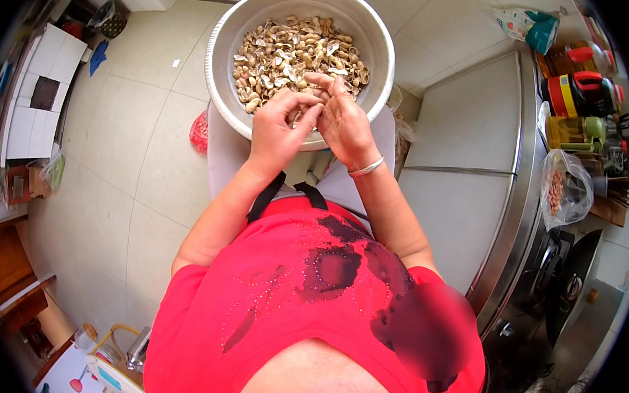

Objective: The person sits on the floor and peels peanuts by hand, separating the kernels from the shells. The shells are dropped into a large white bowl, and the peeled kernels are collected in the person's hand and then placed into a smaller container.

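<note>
Both hands are together over the near side of a wide metal basin [215, 67] that holds a heap of peanut shells [289, 49], many of them split. My left hand [280, 123] has its thumb and forefinger pinched together against the fingers of my right hand. Turned palm inward, my right hand [345, 119] is partly cupped, with a bracelet [367, 167] on the wrist. Whatever may lie between the fingertips is hidden or too small to make out. The basin stands in front of my lap, its near rim just below the hands.
A red bag [199, 133] sits left of the basin. To the right is a cabinet [459, 128] with a steel-edged counter. On it are oil bottles [575, 132], a clear bag of peanut kernels [556, 190] and a gas stove [548, 268]. A waste bin [109, 19] stands far left.
</note>
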